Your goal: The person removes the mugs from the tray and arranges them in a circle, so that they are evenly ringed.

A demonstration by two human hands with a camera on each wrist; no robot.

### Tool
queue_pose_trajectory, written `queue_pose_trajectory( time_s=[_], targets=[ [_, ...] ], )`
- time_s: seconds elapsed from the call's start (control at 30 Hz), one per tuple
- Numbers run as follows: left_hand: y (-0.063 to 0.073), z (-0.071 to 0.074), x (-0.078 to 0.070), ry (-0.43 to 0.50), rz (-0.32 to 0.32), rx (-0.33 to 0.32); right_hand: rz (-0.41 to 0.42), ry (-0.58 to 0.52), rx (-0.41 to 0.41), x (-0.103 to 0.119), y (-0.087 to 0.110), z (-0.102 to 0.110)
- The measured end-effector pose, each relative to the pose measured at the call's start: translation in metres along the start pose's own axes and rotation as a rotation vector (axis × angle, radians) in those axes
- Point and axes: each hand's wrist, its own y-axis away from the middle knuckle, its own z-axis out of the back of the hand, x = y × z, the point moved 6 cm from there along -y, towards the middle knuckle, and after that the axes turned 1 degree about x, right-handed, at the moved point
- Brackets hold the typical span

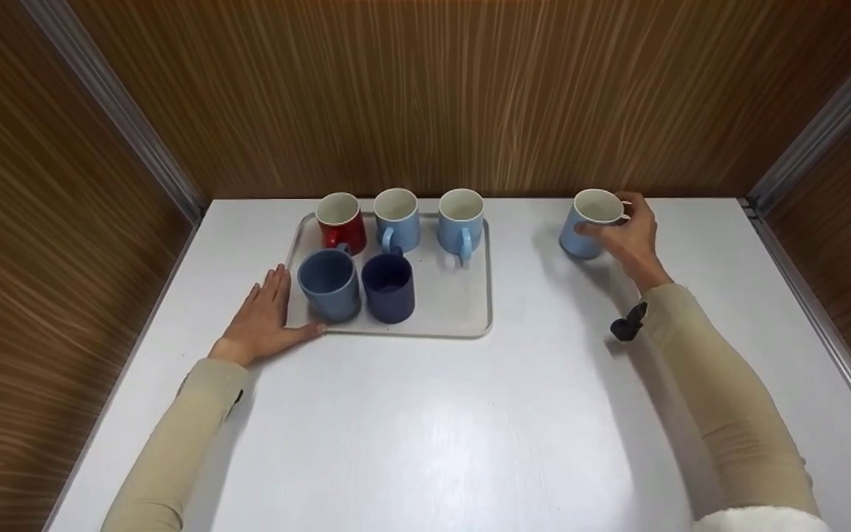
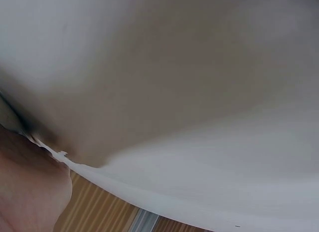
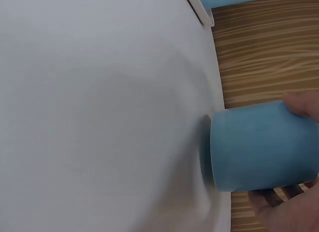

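Observation:
My right hand (image 1: 629, 236) grips a light blue mug (image 1: 580, 240) with a white inside, at the back right of the table. In the right wrist view, thumb and fingers lie on opposite sides of the light blue mug (image 3: 264, 147), its base close to the white surface. My left hand (image 1: 259, 321) rests at the front left corner of a pale tray (image 1: 455, 310), fingers straight along its left edge and thumb at its front edge. On the tray stand a red mug (image 1: 351, 233), two light blue mugs (image 1: 405, 230) (image 1: 462, 229), a grey-blue mug (image 1: 337, 299) and a dark blue mug (image 1: 392, 299).
The white table (image 1: 411, 428) is bounded by a wood-grain back panel (image 1: 425, 96) and side panels (image 1: 26, 222). Metal strips (image 1: 115, 103) run along the corners. A small black clip (image 1: 626, 325) hangs at the right sleeve.

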Motion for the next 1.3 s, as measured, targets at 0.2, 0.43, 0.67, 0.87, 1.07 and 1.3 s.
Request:
queue_pose_trajectory(
  time_s=[0.2,0.43,0.67,0.87,1.07,1.3],
  targets=[
    [0.000,0.001,-0.001,0.006,-0.005,0.000,0.021,-0.011,-0.004,-0.002,-0.002,0.000],
    [0.001,0.000,-0.002,-0.004,0.008,0.020,0.031,0.000,-0.006,-0.004,-0.002,0.000],
    [0.001,0.001,-0.002,-0.001,0.006,0.027,0.038,0.000,-0.001,-0.005,-0.002,-0.002],
    [0.002,0.000,-0.002,0.003,0.001,0.021,0.033,0.026,-0.002,-0.006,-0.002,-0.004],
    [0.002,0.001,-0.002,0.007,-0.001,0.010,0.073,0.082,0.025,0.003,0.002,-0.003],
    [-0.001,0.000,-0.003,-0.015,-0.007,0.005,0.164,0.222,-0.020,0.034,0.016,0.001]
  ],
)
